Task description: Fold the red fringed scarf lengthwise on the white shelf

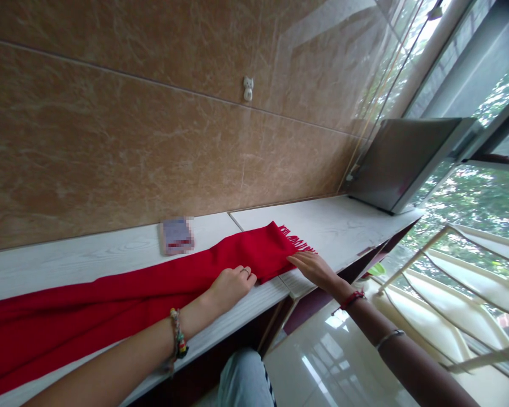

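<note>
A long red scarf (152, 299) lies lengthwise along a narrow white wood-grain countertop (314, 220). Its fringed end points right, toward the window. My left hand (233, 289), with a ring on one finger, is closed on the scarf's near edge, a short way from that end. At the near corner beside the fringe (299, 243), my right hand (316, 270) has its fingers together over the edge of the cloth; the thumb is hidden. The scarf's other end runs out of view at the left.
A small blurred pack (177, 236) lies behind the scarf against the brown tiled wall (152, 141). A grey box-like appliance (402, 161) stands at the counter's far right end. Below right are a cream metal rack (441, 294) and glossy floor (314, 350). My knee (245, 379) is under the counter edge.
</note>
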The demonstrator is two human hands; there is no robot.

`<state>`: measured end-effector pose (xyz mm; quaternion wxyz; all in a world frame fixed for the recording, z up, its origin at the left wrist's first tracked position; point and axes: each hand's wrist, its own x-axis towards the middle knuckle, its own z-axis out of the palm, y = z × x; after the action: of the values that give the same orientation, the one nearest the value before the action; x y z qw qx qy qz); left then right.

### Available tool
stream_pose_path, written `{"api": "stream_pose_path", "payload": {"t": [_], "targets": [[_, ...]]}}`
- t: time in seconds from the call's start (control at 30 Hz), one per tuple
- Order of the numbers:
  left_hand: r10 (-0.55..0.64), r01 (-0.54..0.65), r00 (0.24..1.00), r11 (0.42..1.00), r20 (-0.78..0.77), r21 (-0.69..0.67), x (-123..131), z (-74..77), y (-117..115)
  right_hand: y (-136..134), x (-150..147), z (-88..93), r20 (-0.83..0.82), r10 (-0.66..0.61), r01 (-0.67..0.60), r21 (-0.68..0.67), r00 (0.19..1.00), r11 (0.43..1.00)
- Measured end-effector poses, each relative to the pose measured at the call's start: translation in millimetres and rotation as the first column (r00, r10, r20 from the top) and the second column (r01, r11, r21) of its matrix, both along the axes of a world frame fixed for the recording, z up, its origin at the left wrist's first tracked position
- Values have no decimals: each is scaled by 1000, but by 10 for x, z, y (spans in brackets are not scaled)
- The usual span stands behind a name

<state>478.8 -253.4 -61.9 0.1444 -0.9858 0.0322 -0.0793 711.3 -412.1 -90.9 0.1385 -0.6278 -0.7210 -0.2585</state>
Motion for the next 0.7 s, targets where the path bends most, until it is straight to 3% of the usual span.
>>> {"api": "stream_pose_path", "payload": {"t": [0.13, 0.3, 0.47, 0.7], "targets": [[33, -33, 999, 999, -2, -34, 11, -23, -9, 20, -12, -21, 80, -37, 38, -11, 996, 999], [79, -78, 997, 996, 23, -36, 26, 91, 74, 105, -26, 85, 124, -140, 145, -32, 982, 989], [92, -92, 996, 995, 12, -26, 2, 137, 103, 66, -19, 136, 99, -70, 76, -53, 993, 996], [6, -8, 998, 999, -58, -41, -24, 11, 36, -23, 3, -32, 19, -27, 28, -39, 999, 999]]}}
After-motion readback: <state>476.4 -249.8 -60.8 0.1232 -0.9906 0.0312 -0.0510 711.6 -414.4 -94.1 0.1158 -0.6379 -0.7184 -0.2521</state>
